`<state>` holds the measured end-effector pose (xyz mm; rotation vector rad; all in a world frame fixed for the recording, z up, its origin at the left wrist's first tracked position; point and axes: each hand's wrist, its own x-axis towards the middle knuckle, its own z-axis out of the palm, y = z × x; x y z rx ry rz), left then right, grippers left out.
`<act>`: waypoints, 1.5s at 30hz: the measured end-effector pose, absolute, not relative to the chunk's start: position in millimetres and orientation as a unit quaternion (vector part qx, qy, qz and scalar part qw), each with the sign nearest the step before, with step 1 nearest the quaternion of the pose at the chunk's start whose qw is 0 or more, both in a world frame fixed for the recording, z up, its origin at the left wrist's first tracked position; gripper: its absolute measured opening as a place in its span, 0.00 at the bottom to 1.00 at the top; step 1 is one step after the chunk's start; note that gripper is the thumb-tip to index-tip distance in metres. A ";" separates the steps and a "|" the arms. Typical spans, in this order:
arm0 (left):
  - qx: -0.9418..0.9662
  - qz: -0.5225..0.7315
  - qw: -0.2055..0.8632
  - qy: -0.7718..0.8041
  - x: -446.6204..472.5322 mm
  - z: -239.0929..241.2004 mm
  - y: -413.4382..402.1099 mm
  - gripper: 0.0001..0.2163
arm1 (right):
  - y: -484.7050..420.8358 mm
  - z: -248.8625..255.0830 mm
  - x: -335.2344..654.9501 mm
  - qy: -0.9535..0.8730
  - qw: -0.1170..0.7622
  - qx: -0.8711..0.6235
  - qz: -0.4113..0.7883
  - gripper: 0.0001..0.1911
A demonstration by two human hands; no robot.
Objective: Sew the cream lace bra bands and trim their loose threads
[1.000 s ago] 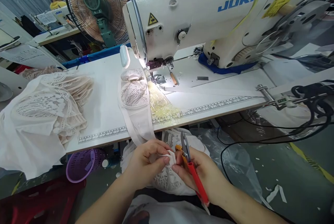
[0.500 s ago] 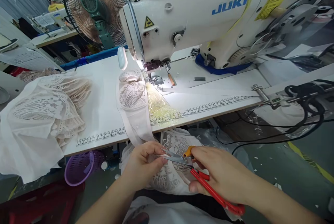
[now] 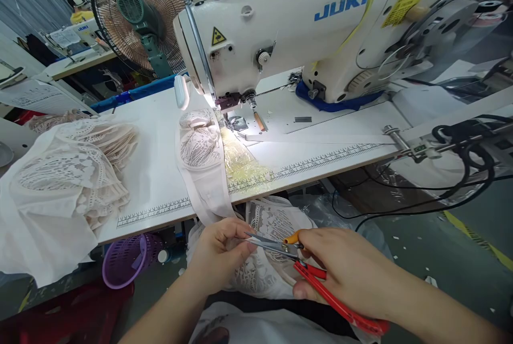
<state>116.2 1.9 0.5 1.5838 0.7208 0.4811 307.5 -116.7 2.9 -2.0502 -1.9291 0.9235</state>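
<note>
My right hand grips a pair of scissors with red and orange handles, its blades slightly apart and pointing left. Their tips reach the fingertips of my left hand, which is closed in a pinch on the white lace bra; the pinched bit is mostly hidden. From under the sewing machine's needle, the white lace bra runs down over the table edge to my left hand. More white lace pieces hang below the edge, behind the scissors and across my lap.
The sewing machine stands on the white table, which has a printed ruler along its front. A pile of lace garments lies at left. Beyond are a fan, a purple basket below, and a metal bracket with black cables at right.
The scissors have shifted slightly right and their blades are closer together. My left hand stays nearly in place. The whole view has moved a little.
</note>
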 end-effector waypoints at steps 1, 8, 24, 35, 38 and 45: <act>0.685 0.207 0.624 0.314 116.4 0.5 1.7 0.06 | -117.0 3.6 307.5 -0.644 0.086 -0.692 0.315 0.22; 0.641 0.185 0.674 0.317 116.6 -1.3 1.6 0.07 | -119.6 2.3 307.4 -0.631 0.087 -0.696 0.332 0.22; 0.660 0.169 0.646 0.344 117.4 1.7 2.7 0.08 | -121.5 -12.7 309.9 -0.596 0.168 -0.704 0.347 0.23; 0.676 0.199 0.625 0.335 111.7 4.6 0.6 0.05 | -131.6 -27.2 278.9 -0.522 0.404 -0.621 0.422 0.10; 0.684 0.231 0.610 0.327 110.5 5.2 -2.0 0.05 | -132.4 -39.9 266.5 -0.513 0.418 -0.635 0.400 0.09; 0.680 0.256 0.613 0.310 106.1 1.5 -6.4 0.06 | -129.5 -43.9 252.9 -0.520 0.419 -0.649 0.365 0.05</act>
